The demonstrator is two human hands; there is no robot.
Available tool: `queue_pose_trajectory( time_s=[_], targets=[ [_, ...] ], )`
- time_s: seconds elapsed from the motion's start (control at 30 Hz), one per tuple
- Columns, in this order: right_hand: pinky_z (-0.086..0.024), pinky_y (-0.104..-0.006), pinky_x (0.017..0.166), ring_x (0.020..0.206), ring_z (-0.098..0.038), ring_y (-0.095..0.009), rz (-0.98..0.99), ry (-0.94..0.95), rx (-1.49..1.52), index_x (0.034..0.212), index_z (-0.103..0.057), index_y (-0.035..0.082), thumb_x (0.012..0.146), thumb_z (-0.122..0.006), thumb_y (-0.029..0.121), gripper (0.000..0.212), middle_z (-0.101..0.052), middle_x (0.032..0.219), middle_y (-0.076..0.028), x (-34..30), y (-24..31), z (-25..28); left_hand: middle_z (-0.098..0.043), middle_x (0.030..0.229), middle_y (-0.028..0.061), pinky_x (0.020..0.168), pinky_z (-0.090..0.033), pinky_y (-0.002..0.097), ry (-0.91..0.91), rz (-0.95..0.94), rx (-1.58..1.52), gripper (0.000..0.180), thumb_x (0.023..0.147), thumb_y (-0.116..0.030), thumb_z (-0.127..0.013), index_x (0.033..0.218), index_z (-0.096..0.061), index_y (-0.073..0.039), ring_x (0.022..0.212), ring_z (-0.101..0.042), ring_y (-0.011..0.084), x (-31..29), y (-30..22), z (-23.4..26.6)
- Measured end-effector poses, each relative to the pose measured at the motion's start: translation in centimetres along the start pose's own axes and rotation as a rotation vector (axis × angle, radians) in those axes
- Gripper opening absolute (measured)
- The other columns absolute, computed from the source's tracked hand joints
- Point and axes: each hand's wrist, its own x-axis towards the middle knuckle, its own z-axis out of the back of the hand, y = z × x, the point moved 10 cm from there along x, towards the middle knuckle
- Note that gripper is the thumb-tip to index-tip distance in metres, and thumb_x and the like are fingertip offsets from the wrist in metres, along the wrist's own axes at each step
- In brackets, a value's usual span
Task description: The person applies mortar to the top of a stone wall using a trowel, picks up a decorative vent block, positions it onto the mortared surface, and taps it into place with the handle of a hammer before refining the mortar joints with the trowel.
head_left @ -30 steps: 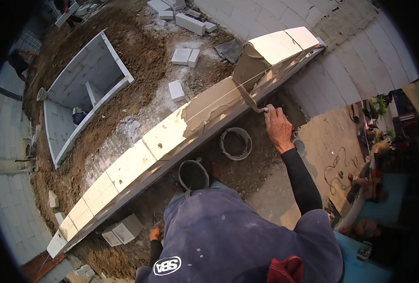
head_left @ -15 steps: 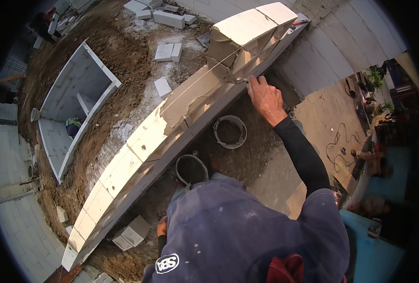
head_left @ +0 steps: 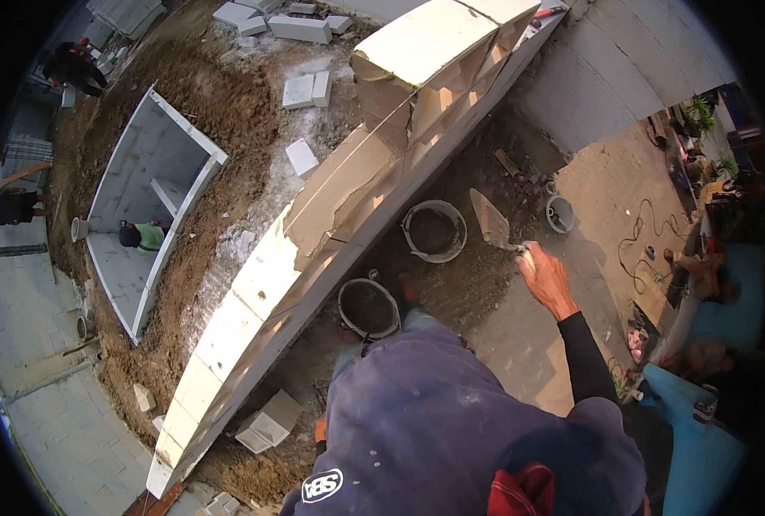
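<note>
Evidently part-finished, the block wall (head_left: 258, 282) ahead and left of the right hand (head_left: 547, 279), which grips a trowel (head_left: 489, 218), bears mortar (head_left: 333, 196) spread but uncovered; the left hand (head_left: 320, 428), well apart, is too hidden to judge.

Brown dirt ground (head_left: 236, 120), grey block walls (head_left: 623, 82), bright sunlight

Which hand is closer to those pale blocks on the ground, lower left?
Left. The left hand, partly hidden by the blue shirt, shows just right of the pale blocks; the right hand, holding a trowel, is far to their upper right.
</note>
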Motion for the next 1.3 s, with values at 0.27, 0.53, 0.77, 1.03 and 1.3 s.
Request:
queue_pose_trajectory(
  time_s=[0.27,0.53,0.77,1.03,1.3],
  targets=[
    [-0.049,-0.053,0.101,0.122,-0.06,-0.046,-0.341,0.367,0.231,0.137,-0.051,0.004,0.091,-0.069,0.026,0.054,-0.066,0.125,-0.028,4.9,-12.2,-27.1,-0.07,0.125,0.0137,0.092,-0.054,0.037,-0.047,0.079,-0.07,0.041,0.101,-0.032,-0.062,0.129,-0.065,-0.002,0.115,-0.066,0.028,-11.8,-14.4,7.6],
    [-0.056,-0.0543,0.092,0.114,-0.064,-0.042,-0.306,0.21,0.15,0.137,-0.054,0.006,0.102,-0.057,0.021,0.039,-0.065,0.127,-0.024,15.5,-15.4,-38.7,-0.069,0.127,0.0162,0.093,-0.055,0.0364,0.043,0.078,0.34,0.043,0.101,-0.032,-0.062,0.131,-0.062,-0.001,0.119,-0.066,0.0295,-17.4,-15.1,8.5],
    [-0.058,-0.0477,0.089,0.108,-0.069,-0.036,-0.222,0.462,-0.138,0.127,-0.062,0.005,0.097,-0.062,0.018,0.033,-0.068,0.116,-0.022,19.6,-18.0,-48.3,-0.066,0.133,0.0155,0.093,-0.056,0.043,0.028,0.164,0.092,0.051,0.101,-0.038,-0.063,0.139,-0.056,-0.004,0.119,-0.066,0.0341,-19.8,-13.2,7.8],
    [-0.056,-0.0518,0.093,0.113,-0.067,-0.038,-0.405,0.402,-0.038,0.127,-0.063,0.008,0.102,-0.053,0.02,0.029,-0.066,0.126,-0.019,19.0,-24.0,-48.8,-0.063,0.137,0.016,0.092,-0.055,0.0448,-0.173,0.37,-0.054,0.064,0.099,-0.039,-0.067,0.146,-0.049,-0.001,0.119,-0.067,0.033,-19.4,-19.2,1.7],
    [-0.053,-0.0521,0.099,0.122,-0.062,-0.039,-0.344,0.456,-0.23,0.141,-0.055,0.011,0.092,-0.069,0.033,0.055,-0.059,0.137,-0.022,6.4,-27.9,-41.1,-0.071,0.121,0.0099,0.097,-0.054,0.0374,-0.203,-0.016,-0.148,0.044,0.097,-0.033,-0.072,0.122,-0.067,0.002,0.111,-0.068,0.0216,-13.2,-18.7,-3.8]
  ],
)
